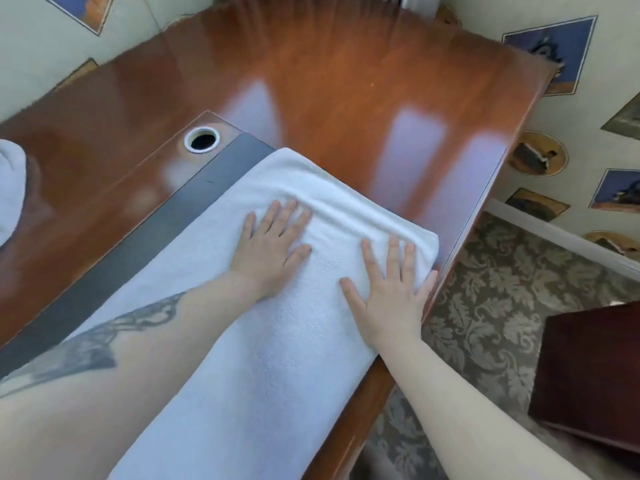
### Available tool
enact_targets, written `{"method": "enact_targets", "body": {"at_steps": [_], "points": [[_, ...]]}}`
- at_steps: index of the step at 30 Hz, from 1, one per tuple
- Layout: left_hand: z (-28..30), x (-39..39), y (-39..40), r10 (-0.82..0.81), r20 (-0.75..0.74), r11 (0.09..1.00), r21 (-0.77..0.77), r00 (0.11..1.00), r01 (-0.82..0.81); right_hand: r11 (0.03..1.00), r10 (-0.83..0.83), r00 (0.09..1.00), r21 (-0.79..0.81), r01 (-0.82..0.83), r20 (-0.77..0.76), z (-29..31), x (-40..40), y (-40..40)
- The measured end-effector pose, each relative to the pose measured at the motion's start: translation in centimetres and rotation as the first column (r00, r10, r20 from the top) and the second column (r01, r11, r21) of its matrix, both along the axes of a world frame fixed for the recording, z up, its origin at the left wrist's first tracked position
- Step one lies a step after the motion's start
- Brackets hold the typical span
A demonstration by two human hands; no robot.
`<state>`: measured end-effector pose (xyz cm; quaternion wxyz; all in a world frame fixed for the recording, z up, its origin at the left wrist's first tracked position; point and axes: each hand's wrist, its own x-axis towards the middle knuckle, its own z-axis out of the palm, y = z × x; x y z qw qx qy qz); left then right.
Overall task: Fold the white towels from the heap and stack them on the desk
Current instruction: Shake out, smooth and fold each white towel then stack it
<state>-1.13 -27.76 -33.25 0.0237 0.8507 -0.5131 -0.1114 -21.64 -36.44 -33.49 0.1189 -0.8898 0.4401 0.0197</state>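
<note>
1. The white towel [277, 306] lies as 1 long folded band on the wooden surface [311, 81], running from the near edge toward the far right, partly over a dark inset strip [156, 237] beside a round cable hole [202, 139].
2. The left hand [270, 247] rests flat on the towel near its far end, fingers straight and slightly spread. It presses the cloth and grips nothing.
3. The right hand [388, 292] lies flat just beside it, close to the towel's right edge where that edge meets the rim of the surface. Its fingers are also straight, pressing and holding nothing.
4. A soft ridge of doubled cloth [363, 216] runs across the towel just beyond the fingertips, so the far end looks thicker there.
5. Another bit of white cloth [10, 188] shows at the left border, well apart; whether it is the heap or a finished stack I cannot tell.
6. Handling, as a judgement: the terry looks soft, limp and light. It will sag if lifted by 1 point and will hold a crease only when pressed flat.
7. Best hold, as a judgement: pinch the 2 far corners, or the doubled ridge, with both hands and carry the end over evenly. The polished wood may let the towel slide.
</note>
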Motion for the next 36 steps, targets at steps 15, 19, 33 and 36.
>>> {"method": "enact_targets", "body": {"at_steps": [15,19,33,36], "points": [[3.8,12.5,-13.9,-0.498,0.006,0.835,0.276,0.867,0.477,0.980,0.012,0.984,0.196,-0.048,0.180,3.7,-0.7,-11.8],[6.2,13.9,-15.8,-0.611,0.194,0.719,0.541,0.768,0.436,0.900,-0.113,0.992,0.417,0.128,-0.061,5.6,1.1,-13.4],[10.4,14.1,-15.0,-0.488,0.191,0.782,0.528,0.852,0.330,0.802,-0.064,0.988,0.582,0.134,-0.139,7.1,1.8,-12.3],[12.0,14.9,-13.2,-0.528,0.263,0.805,0.459,0.807,0.377,0.842,-0.102,0.995,0.534,0.079,0.013,8.7,0.6,-11.7]]}}
